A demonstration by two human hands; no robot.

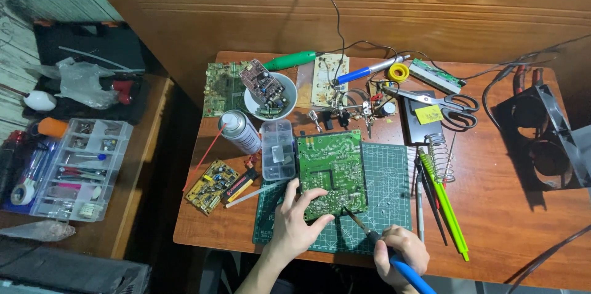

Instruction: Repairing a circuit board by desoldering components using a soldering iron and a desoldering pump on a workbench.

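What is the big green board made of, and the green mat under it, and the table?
The green circuit board looks like rigid laminate with a matte green coat, dotted with shiny solder points. The cutting mat seems soft rubber or vinyl: dull, with printed grid lines. The table looks like varnished wood, reddish-brown with a faint sheen.

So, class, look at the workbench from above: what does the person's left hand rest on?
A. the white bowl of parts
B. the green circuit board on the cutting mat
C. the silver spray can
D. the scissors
B: the left hand grips the lower edge of the green circuit board lying on the cutting mat, while the right hand holds a blue-handled tool with its tip at the board.
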